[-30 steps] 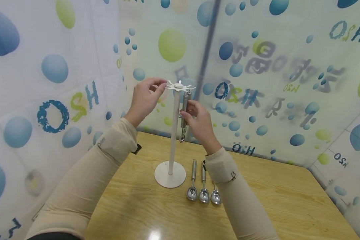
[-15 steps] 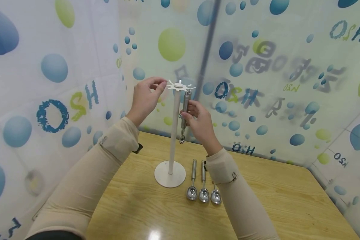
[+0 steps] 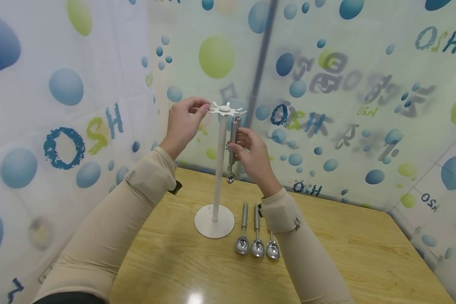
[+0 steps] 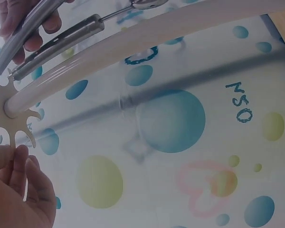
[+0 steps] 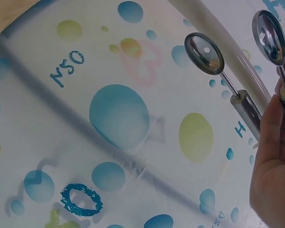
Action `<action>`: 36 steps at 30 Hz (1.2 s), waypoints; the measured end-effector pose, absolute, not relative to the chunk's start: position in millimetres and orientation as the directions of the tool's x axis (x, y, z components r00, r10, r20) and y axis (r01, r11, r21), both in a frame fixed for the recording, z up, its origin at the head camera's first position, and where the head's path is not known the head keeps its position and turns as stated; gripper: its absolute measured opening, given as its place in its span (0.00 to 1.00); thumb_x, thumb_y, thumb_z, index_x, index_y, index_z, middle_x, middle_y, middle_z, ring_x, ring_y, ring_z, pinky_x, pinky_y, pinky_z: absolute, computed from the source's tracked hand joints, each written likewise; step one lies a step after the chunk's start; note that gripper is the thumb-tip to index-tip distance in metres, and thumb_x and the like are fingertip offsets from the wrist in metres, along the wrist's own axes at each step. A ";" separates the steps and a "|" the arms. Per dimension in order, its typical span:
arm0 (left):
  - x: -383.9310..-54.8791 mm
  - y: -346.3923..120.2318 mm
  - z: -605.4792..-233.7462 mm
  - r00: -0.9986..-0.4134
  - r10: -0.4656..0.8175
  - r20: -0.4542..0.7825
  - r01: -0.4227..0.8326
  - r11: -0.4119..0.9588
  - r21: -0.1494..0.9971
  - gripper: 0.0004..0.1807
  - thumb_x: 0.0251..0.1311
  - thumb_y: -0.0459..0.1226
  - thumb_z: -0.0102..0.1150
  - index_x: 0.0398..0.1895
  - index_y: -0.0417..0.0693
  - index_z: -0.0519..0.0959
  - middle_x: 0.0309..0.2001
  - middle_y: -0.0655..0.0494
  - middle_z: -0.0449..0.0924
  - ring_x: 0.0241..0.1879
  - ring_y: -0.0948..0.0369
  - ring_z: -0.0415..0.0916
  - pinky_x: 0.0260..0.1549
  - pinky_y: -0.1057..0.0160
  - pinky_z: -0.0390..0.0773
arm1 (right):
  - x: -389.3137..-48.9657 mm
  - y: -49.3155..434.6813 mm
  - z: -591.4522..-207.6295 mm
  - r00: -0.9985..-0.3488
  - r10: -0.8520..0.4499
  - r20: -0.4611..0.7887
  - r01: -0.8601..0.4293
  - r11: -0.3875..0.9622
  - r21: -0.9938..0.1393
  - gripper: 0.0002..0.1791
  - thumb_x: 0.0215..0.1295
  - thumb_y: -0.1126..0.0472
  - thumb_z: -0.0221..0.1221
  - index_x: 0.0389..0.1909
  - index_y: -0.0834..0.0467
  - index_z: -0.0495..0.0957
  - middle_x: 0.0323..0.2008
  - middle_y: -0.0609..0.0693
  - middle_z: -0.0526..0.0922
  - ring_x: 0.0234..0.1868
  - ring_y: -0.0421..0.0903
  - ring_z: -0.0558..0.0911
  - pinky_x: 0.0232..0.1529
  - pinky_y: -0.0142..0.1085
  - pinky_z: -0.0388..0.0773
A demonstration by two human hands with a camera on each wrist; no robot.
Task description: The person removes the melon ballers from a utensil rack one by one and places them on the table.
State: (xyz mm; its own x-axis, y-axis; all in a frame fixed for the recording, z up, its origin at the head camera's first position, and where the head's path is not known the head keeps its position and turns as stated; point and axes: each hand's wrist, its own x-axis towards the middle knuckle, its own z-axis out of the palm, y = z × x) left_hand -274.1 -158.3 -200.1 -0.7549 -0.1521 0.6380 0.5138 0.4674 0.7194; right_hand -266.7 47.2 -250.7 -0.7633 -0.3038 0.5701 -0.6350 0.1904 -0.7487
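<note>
A white display stand (image 3: 218, 169) rises from the table, topped by a ring of flat hooks (image 3: 225, 109). My left hand (image 3: 183, 123) pinches one hook between thumb and fingertips on the left side. My right hand (image 3: 255, 158) grips a metal ice cream scoop (image 4: 26, 33) by its handle, bowl downward. The handle's top end is right at a hook on the stand's right side. Beside it a second scoop (image 5: 204, 53) hangs along the pole, bowl down; in the head view the two scoops overlap.
Three more scoops lie side by side on the wooden table (image 3: 327, 261) right of the stand's round base (image 3: 214, 228): a left one (image 3: 242, 245), a middle one (image 3: 257, 248) and a right one (image 3: 272, 250), partly behind my right sleeve. Patterned curtains (image 3: 216, 57) surround the table.
The scoop in my right hand has shifted very slightly at the hook. My left hand keeps its pinch, and the scoops on the table stay where they were.
</note>
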 end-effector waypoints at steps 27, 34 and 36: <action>-277.7 -160.2 -198.9 -0.804 -0.116 0.583 0.522 0.330 0.786 0.15 0.73 0.43 0.59 0.51 0.41 0.83 0.41 0.52 0.83 0.40 0.60 0.78 0.44 0.52 0.82 | -262.7 52.4 -248.3 -0.752 -0.305 0.585 -0.647 0.167 -0.744 0.23 0.72 0.65 0.60 0.66 0.63 0.71 0.50 0.59 0.84 0.50 0.55 0.84 0.37 0.41 0.86; -277.3 -161.7 -199.9 -0.803 -0.110 0.586 0.525 0.337 0.782 0.15 0.73 0.43 0.59 0.50 0.42 0.84 0.41 0.53 0.83 0.41 0.60 0.78 0.44 0.52 0.81 | -261.4 52.7 -247.7 -0.748 -0.305 0.589 -0.650 0.159 -0.743 0.22 0.73 0.66 0.59 0.65 0.65 0.71 0.50 0.60 0.84 0.49 0.52 0.84 0.37 0.41 0.85; -277.7 -162.2 -200.2 -0.802 -0.106 0.588 0.528 0.332 0.781 0.14 0.73 0.43 0.59 0.50 0.42 0.84 0.41 0.53 0.83 0.41 0.60 0.78 0.44 0.51 0.81 | -261.4 52.7 -247.6 -0.745 -0.306 0.592 -0.653 0.156 -0.741 0.22 0.73 0.66 0.59 0.65 0.65 0.71 0.50 0.60 0.84 0.49 0.52 0.84 0.37 0.41 0.85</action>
State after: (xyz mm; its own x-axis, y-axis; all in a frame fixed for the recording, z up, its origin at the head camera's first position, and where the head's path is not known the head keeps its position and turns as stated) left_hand -277.7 -162.2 -200.2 -0.8020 -0.1063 0.5877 0.5284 0.3323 0.7812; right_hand -261.4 52.7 -247.6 -0.7453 -0.3062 0.5923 -0.6530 0.1557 -0.7412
